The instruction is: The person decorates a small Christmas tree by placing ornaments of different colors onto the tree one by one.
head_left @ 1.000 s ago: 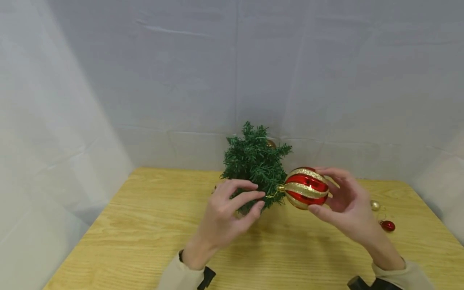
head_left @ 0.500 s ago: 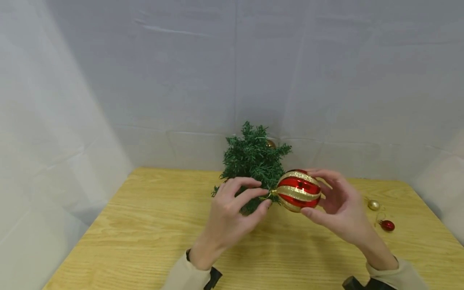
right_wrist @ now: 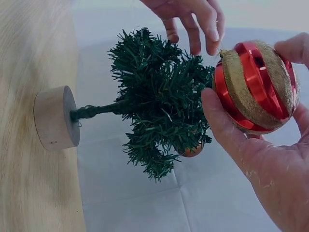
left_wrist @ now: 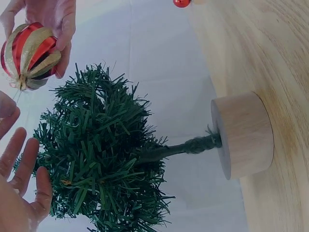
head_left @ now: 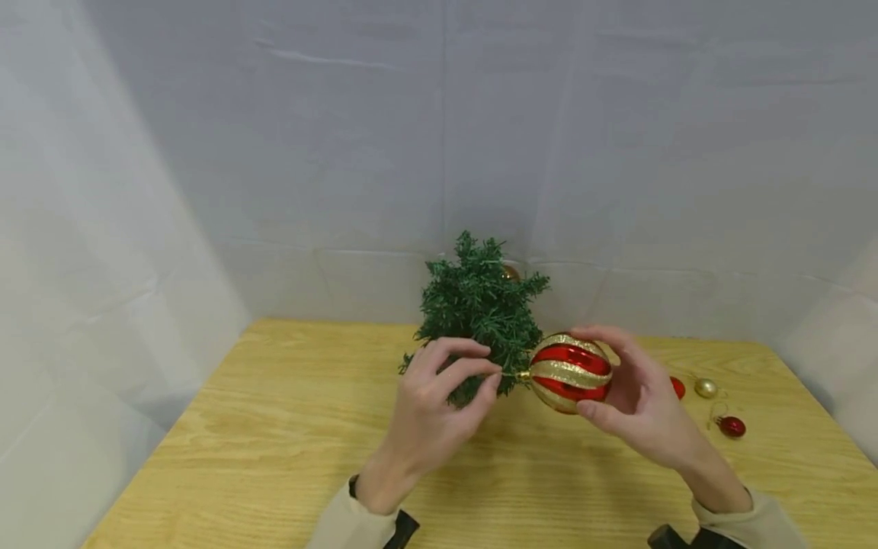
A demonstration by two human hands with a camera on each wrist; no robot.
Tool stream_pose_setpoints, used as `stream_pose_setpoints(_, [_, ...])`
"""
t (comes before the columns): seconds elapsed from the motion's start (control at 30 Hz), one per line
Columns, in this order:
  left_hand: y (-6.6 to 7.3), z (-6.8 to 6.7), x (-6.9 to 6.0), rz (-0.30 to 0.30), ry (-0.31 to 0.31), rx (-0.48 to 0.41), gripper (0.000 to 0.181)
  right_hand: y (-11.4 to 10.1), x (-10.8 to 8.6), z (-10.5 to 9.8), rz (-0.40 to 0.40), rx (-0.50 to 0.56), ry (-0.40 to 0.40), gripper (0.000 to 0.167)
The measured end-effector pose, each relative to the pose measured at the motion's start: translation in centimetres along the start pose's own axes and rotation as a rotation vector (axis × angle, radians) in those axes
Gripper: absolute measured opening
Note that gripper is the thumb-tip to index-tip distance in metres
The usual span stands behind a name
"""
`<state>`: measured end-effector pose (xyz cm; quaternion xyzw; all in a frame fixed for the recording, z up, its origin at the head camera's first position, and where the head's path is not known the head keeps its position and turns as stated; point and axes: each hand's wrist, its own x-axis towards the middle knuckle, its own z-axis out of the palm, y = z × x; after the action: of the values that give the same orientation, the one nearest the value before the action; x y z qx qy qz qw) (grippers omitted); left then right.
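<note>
My right hand point(head_left: 648, 400) grips a big red Christmas ball point(head_left: 571, 374) with gold glitter stripes, thumb below and fingers above and behind. Its gold cap points left, toward my left hand point(head_left: 439, 408). Thumb and index finger of that hand pinch the thin gold hanging loop, pulled straight out from the cap. Just behind both hands stands a small green artificial Christmas tree point(head_left: 476, 301). In the left wrist view its bare trunk rises from a round wooden base point(left_wrist: 244, 135). A gold-brown ball point(right_wrist: 192, 151) hangs among its branches in the right wrist view.
On the table point(head_left: 288, 412), right of my right hand, lie a small gold ball point(head_left: 706, 388) and a dark red ball point(head_left: 732, 426) with thread loops. Another red ball point(head_left: 677, 387) is partly hidden by that hand. White cloth point(head_left: 329, 152) hangs behind the table.
The striped ball first moved left with my right hand, then sank slightly and drew back right. The loop between my hands is now straight. A red ball has come into sight behind my right hand.
</note>
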<state>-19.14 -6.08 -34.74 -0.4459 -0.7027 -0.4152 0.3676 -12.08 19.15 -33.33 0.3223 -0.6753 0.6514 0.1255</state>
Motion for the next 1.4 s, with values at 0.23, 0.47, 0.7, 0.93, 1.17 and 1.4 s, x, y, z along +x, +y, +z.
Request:
stream_pose_setpoints(0.23, [0.2, -0.1, 0.0, -0.011, 0.007, -0.05, 0.009, 0.1, 0.1, 0.3, 0.074, -0.039, -0.023, 0.058])
stream_pose_setpoints(0.47, [0.3, -0.2, -0.1, -0.013, -0.014, -0.053, 0.007, 0.4, -0.1, 0.5, 0.151, -0.165, -0.044, 0.056])
stream_pose_setpoints(0.7, [0.5, -0.2, -0.2, -0.02, -0.047, -0.045, 0.005, -0.2, 0.0, 1.1, 0.126, -0.423, -0.114, 0.057])
stream_pose_setpoints(0.93, [0.7, 0.0, -0.4, -0.002, -0.074, -0.041, 0.005, 0.1, 0.2, 2.3, 0.054, -0.572, -0.045, 0.034])
stream_pose_setpoints(1.17, [0.8, 0.1, -0.7, -0.001, -0.072, -0.059, 0.005, 0.5, 0.6, 3.2, -0.121, -0.815, 0.056, 0.032])
stream_pose_setpoints(1.4, [0.9, 0.3, -0.5, 0.072, -0.041, -0.029, 0.004, 0.8, 1.1, 3.8, -0.307, -0.86, 0.124, 0.02])
